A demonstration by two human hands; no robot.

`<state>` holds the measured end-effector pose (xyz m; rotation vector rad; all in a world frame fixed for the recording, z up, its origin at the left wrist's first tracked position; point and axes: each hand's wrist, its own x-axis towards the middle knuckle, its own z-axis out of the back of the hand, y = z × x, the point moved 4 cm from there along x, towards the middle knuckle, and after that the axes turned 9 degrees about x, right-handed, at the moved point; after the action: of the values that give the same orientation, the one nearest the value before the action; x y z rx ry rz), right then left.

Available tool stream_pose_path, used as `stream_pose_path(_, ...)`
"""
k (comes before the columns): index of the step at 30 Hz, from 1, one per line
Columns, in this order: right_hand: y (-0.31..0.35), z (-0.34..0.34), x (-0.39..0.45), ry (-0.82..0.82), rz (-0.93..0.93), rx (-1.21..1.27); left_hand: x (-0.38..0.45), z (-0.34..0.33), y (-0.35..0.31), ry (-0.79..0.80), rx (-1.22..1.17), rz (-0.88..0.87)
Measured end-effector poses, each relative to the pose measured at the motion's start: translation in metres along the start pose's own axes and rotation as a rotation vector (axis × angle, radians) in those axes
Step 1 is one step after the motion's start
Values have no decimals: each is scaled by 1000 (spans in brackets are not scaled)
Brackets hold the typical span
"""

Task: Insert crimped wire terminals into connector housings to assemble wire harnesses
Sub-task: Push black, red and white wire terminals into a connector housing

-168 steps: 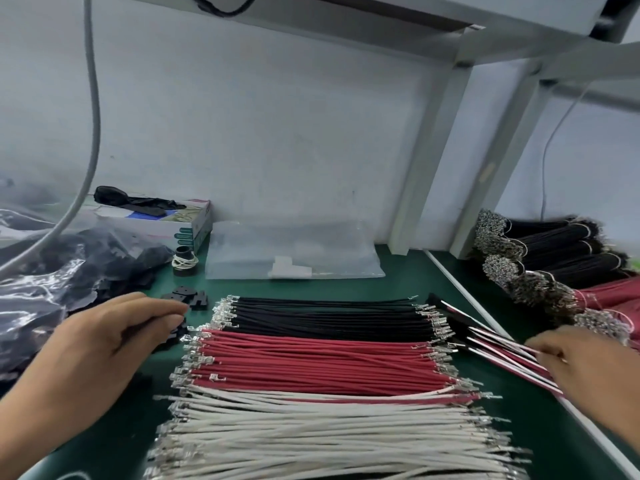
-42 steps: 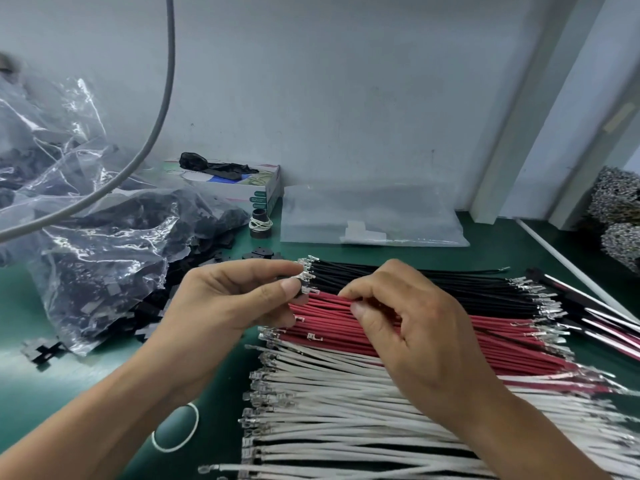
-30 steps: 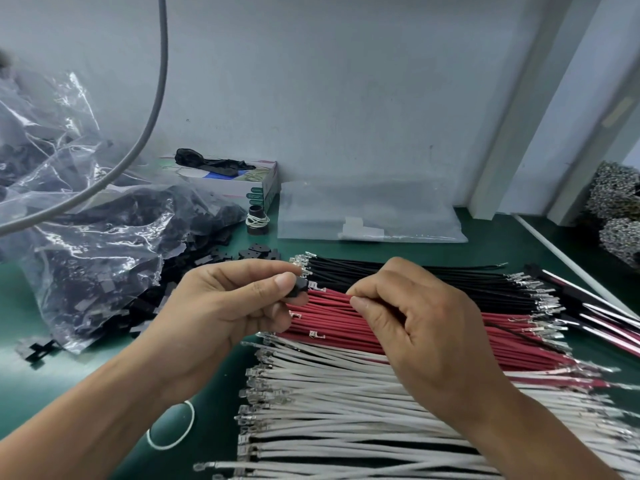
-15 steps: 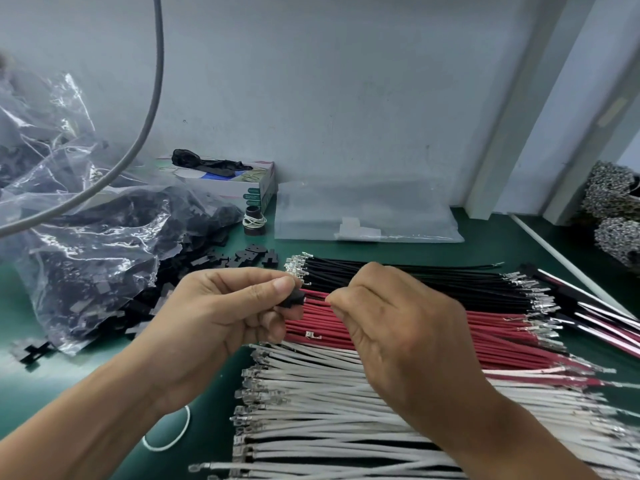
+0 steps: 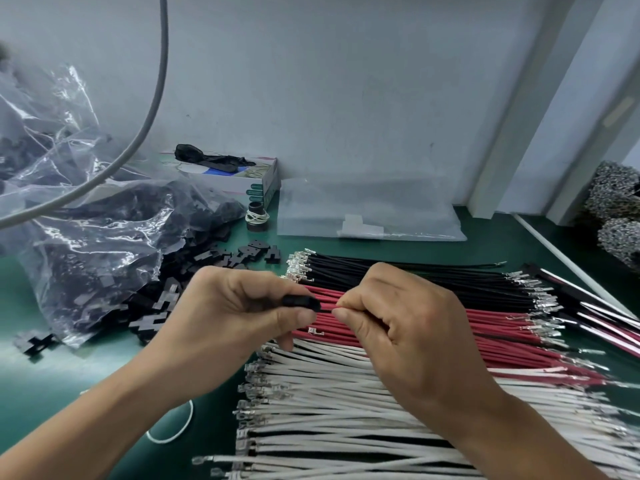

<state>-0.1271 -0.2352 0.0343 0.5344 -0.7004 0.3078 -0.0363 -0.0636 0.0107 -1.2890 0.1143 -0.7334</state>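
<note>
1. A green mat (image 5: 52,386) covers the bench, matte and smooth, under three flat ranks of wires: black wires (image 5: 415,277) farthest, red wires (image 5: 502,327) in the middle, white wires (image 5: 329,403) nearest, each tipped with bright metal terminals (image 5: 298,266).
2. A crinkled clear bag (image 5: 86,237) at left spills blocky black housings (image 5: 249,254) onto the mat; a flat clear pouch (image 5: 367,209) lies against the wall, beside a small box (image 5: 256,181).
3. The left hand (image 5: 228,313) pinches a housing (image 5: 300,302) between thumb and forefinger, above the near ends of the red wires.
4. The right hand (image 5: 408,327) is curled, thumb and forefinger pressed together just beside the housing's open end; the wire they seem to nip is too thin and hidden to make out.
5. The held housing is small, dark and glossy, with rounded edges, its length pointing toward the right fingertips (image 5: 341,311).
6. A white rubber band (image 5: 173,434) lies on the mat under the left forearm, and finished red-white-black harnesses (image 5: 595,313) fan out at right.
</note>
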Motion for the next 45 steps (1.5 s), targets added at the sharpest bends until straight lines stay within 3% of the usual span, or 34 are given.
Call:
stream_pose_path(4,-3,3,-1,14,-19,55,0,-1,0,14,-9,8)
stream_pose_path(8,0,16,3,1,43,-141,3,0,0,-1,37,-10)
stream_pose_path(10,5,19,3,39,55,-84,3,3,3,-37,33,17)
stream_pose_path(14,12,-2,-6,521,-112,97,4,8,4,-112,72,26)
stream_pose_path(15,11,-5,-8,560,-119,93,4,8,4,-117,87,14)
stream_pose_path(23,7,-8,-10,518,-137,122,4,8,5,-119,122,-25)
stream_pose_path(29,0,1,-4,255,-183,220,5,8,4,-118,43,10)
stream_pose_path(34,1,0,-5,246,-121,231,5,8,4,-99,8,26)
stream_pose_path(37,-2,3,-5,158,-119,269,6,8,4,-96,15,25)
stream_pose_path(41,-6,13,-2,-13,-107,155,4,9,2,-97,-4,33)
stream_pose_path(45,-6,15,-3,-51,-101,78,4,8,2,-96,-44,50)
